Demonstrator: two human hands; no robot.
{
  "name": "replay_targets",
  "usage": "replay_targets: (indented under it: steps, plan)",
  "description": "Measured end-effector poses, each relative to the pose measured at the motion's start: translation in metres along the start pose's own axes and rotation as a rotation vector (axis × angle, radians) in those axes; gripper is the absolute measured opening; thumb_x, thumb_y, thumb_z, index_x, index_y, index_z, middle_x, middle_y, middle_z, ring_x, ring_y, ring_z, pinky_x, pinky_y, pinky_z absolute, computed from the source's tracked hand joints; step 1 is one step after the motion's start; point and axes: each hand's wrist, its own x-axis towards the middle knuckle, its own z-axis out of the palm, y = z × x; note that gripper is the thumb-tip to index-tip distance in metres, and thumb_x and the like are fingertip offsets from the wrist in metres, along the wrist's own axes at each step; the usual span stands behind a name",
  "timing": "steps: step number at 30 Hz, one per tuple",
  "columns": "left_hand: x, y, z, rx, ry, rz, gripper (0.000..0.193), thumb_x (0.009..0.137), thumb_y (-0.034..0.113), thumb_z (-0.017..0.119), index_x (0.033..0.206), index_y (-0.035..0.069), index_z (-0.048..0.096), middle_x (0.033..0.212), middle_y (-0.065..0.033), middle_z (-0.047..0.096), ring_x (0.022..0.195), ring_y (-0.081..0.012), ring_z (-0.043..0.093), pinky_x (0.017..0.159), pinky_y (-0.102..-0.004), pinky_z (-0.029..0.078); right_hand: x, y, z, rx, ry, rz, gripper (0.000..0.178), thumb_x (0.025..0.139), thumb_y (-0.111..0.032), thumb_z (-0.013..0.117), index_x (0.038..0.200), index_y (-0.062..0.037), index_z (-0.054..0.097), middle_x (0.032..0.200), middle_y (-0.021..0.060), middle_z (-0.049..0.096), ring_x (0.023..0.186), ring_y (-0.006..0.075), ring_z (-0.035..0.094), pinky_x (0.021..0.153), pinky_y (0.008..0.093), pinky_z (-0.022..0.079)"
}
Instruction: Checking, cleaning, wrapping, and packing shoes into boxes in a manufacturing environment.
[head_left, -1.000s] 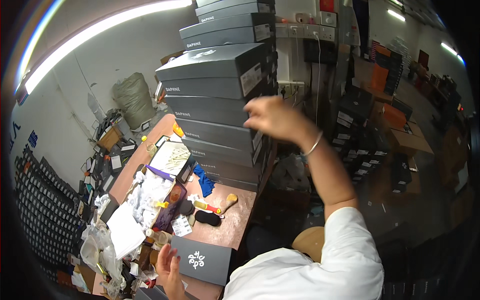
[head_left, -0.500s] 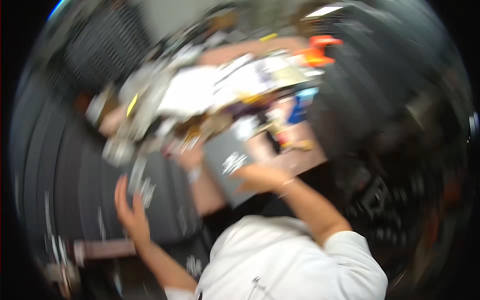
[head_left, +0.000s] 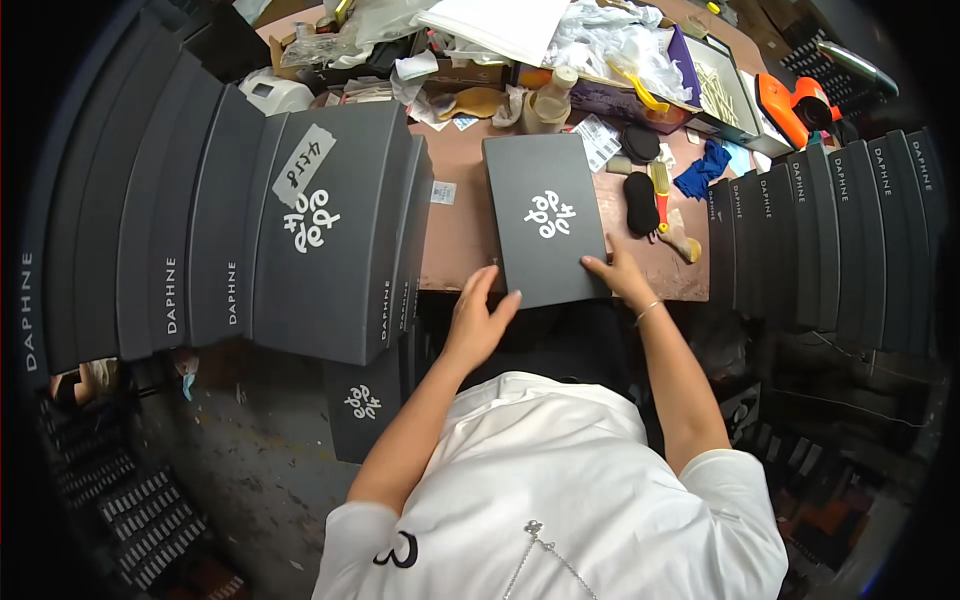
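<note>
A flat dark grey shoe box [head_left: 548, 218] with a white logo on its lid lies on the brown table [head_left: 463, 230] in front of me. My left hand [head_left: 480, 322] rests at the box's near left corner, fingers spread against its edge. My right hand [head_left: 620, 277] touches the near right corner, fingertips on the lid. Neither hand has lifted the box.
A tall stack of dark grey boxes [head_left: 300, 230] stands on the left, another stack [head_left: 830, 230] on the right. Behind the box lie brushes [head_left: 662, 195], a blue cloth [head_left: 705, 170], an orange tool [head_left: 795, 100], paper and plastic clutter [head_left: 560, 40]. One more box [head_left: 362, 400] sits on the floor below.
My view has swung from the box stack down to the table. My right hand came down from the stack, and both hands now sit at the near corners of the box.
</note>
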Motion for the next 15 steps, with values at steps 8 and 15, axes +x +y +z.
replay_targets:
  steps: [8,15]
  plan:
    - [0.043,-0.011,0.037,-0.795,-0.176,-0.673,0.057,0.081,0.030,0.076,0.120,-0.001,0.049,0.123,-0.0145,0.051,0.116,-0.0237,0.047,0.102,-0.0350,0.035,-0.030,-0.026,-0.063,0.520,-0.187,0.236,0.054,0.084,-0.028,0.074,0.121,0.0069,0.055,0.097,0.0093,0.065,0.083,0.0144,0.063,0.075,0.0247,0.050]
    - [0.055,0.040,-0.032,-0.203,0.197,0.191,0.072,0.086,0.026,0.071,0.143,0.000,0.036,0.142,-0.0207,0.041,0.133,-0.0305,0.040,0.109,-0.0406,0.031,-0.091,-0.128,0.000,0.489,-0.194,-0.040,0.058,0.080,-0.014,0.075,0.130,-0.0009,0.050,0.099,0.0059,0.062,0.087,0.0117,0.061,0.076,0.0272,0.052]
